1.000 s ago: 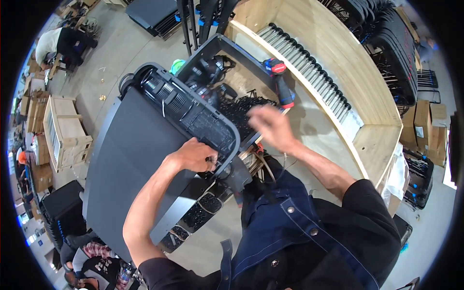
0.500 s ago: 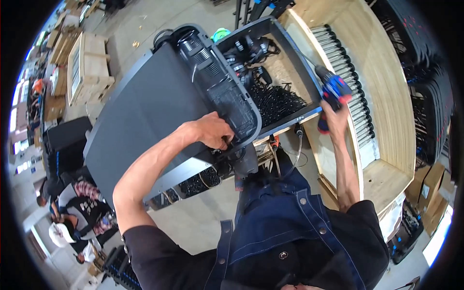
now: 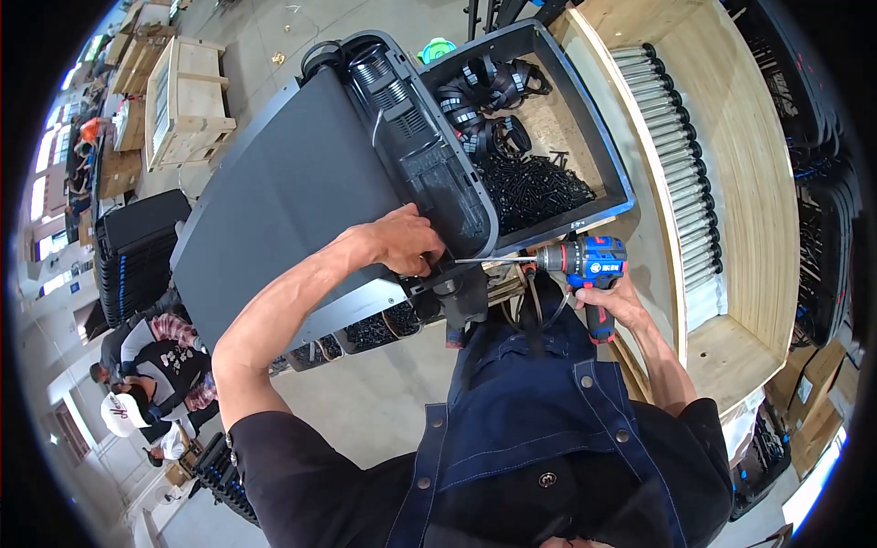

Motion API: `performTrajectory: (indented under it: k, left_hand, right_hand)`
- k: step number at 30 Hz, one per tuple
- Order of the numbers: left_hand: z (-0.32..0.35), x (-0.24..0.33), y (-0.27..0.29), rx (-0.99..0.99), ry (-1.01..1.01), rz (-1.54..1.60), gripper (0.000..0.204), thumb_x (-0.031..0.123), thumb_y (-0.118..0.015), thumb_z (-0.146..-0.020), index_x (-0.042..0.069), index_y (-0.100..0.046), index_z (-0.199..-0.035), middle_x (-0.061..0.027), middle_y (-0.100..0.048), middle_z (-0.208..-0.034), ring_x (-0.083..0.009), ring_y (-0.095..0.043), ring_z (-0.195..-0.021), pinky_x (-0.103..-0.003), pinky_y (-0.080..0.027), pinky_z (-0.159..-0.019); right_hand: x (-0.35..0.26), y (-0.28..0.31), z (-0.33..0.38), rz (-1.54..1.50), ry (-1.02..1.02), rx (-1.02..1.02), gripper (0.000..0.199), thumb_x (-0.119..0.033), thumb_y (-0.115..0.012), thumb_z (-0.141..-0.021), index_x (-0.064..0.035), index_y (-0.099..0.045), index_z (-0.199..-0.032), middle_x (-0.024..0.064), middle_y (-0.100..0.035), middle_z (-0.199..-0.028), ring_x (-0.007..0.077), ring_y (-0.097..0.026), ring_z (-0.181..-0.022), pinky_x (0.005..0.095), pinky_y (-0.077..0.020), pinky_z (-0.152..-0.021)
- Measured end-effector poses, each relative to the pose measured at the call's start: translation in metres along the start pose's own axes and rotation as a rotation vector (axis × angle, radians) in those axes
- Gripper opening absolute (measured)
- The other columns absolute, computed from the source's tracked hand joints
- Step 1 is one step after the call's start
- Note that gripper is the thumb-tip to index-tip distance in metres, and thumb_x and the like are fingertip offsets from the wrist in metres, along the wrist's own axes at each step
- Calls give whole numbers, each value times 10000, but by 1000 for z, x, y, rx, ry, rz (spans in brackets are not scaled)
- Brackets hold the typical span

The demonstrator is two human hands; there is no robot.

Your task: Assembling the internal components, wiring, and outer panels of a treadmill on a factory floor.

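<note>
Presently: right hand (image 3: 619,301), gripping blue drill (image 3: 596,256); left hand (image 3: 400,243), curled at black housing (image 3: 429,175), any hold unclear; long bit (image 3: 493,261), pointing toward it, could slip and jab it.

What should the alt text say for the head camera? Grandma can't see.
A person's right grip holds a blue drill, its long bit pointing at the corner of a dark machine, beside the left grip. Beyond sits a bin of black parts.
</note>
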State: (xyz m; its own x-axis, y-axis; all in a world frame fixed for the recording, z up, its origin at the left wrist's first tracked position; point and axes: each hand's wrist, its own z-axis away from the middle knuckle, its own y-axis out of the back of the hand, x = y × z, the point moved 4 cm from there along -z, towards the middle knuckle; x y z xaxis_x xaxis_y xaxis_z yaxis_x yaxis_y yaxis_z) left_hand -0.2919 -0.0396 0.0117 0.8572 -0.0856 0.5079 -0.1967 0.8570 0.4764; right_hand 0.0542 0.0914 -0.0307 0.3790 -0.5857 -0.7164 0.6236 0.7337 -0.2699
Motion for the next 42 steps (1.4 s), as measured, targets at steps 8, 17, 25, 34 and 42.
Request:
performTrajectory:
  k: [8, 17, 25, 34, 42]
  left_hand:
    - [0, 1, -3, -33, 23, 12, 171, 275, -689, -833, 158, -752, -941, -25, -727, -977, -234, -593, -1099, -409, -352, -987]
    - [0, 2, -7, -9, 7, -16, 182, 283, -688, -856, 143, -749, -956, -38, -715, -1039, -246, -577, -1112, -429, -345, -1025]
    - [0, -1, 3, -50, 40, 121, 471, 308, -796, -775, 81, -677, -1170, -86, -700, -1084, -273, -590, -1159, -419, -361, -1054]
    - [40, 14, 38, 460, 116, 727, 543, 277, -797, -827, 36, -618, -1280, -118, -702, -1184, -246, -642, -1143, -414, -450, -1053]
    - [130, -11, -70, 1269, 896, 557, 568, 349, -707, -930, 33, -563, -1379, -175, -627, -1320, -315, -579, -1242, -431, -447, -1067]
  right_hand:
    - [-22, 4, -21, 48, -166, -61, 336, -99, -852, -743, -33, -662, -1012, 47, -679, -826, 152, -650, -663, 318, -551, -615]
    - [-54, 1, -35, 247, -90, -125, 308, -125, -815, -758, -61, -650, -1010, 36, -659, -811, 146, -644, -651, 321, -551, -620]
    - [-74, -4, -47, 262, -104, -178, 305, -109, -813, -780, -46, -663, -1037, 39, -660, -819, 148, -643, -629, 316, -546, -603]
    - [-72, -1, -70, 270, -176, -274, 279, -125, -813, -777, -38, -668, -999, 40, -672, -779, 137, -646, -612, 294, -525, -579]
    - [-80, 3, -79, 304, -129, -301, 272, -99, -834, -768, -31, -679, -981, 46, -683, -821, 143, -647, -665, 300, -534, -631]
